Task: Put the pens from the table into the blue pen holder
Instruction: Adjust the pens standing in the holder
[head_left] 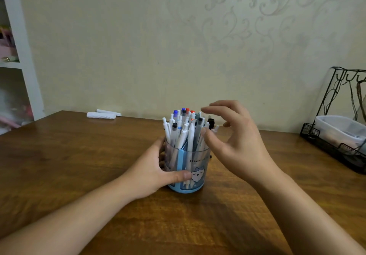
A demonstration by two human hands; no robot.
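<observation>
Here, in the head view, the blue pen holder [188, 167] stood upright on the wooden table [79, 155], near its middle and close in front of the person. It was packed with pens [186, 130], mostly white barrels with blue, red and black caps, standing on end and leaning a little against one another. The left hand [152, 173] wrapped the holder's left side, thumb pressed across the front wall near the cartoon print, a firm steadying grip on the cup. The right hand [235, 136] hovered at the pen tops with fingers spread and curled, its grip loose and holding nothing, the thumb just touching the nearest barrels.

No loose pens showed on the table; two white rolled papers [103, 114] lay at the far edge, and a black wire rack [334, 128] with a clear plastic tub stood at the right. The task looked all but finished. To end it well, I judged the right hand should only nudge the tops level and lift straight away, while the left kept the base flat, since a crowded bundle can catch a finger and tip.

The holder's wall was frosted, translucent plastic with a solid blue base and rib; the table was glossy, dark-grained wood.
</observation>
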